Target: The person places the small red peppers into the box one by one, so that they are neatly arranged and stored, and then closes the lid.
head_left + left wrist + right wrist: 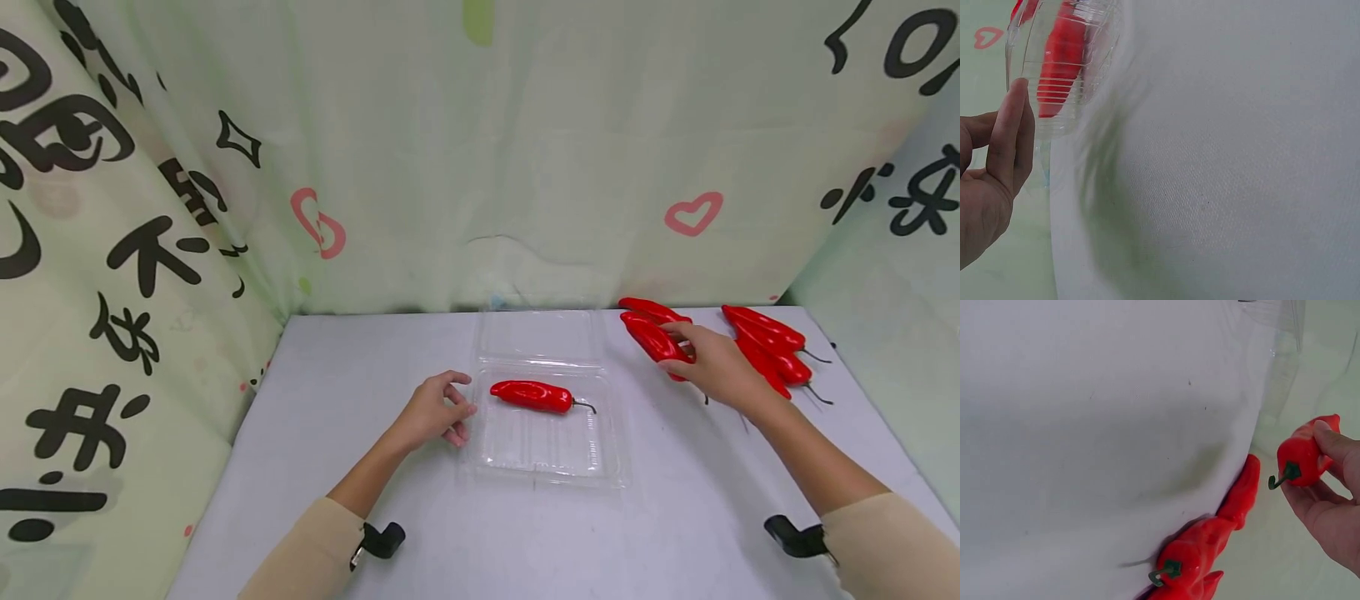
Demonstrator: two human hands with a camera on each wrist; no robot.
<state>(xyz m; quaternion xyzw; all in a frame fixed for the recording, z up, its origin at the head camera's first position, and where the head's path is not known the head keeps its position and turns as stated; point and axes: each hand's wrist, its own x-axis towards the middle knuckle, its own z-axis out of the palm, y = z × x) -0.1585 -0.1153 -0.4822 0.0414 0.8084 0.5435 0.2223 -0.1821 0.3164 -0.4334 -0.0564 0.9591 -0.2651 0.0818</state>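
Observation:
A red chili pepper (651, 336) with a green stem is held between the thumb and fingers of my right hand (716, 364), above the table at the right. In the right wrist view the held pepper (1299, 455) points its stem toward the camera. One more red pepper (532, 396) lies crosswise in an open clear plastic box (536, 454) at the middle of the table. My left hand (438, 410) is at the box's left edge, fingers loosely bent and holding nothing. Whether its fingertips touch the box wall is hard to tell.
Several red peppers (772, 337) lie in a group at the back right, partly behind my right hand. Another pepper (645, 308) lies near the back edge. The box's clear lid (536, 337) is folded back. A printed curtain (570, 167) hangs behind the white table (345, 367).

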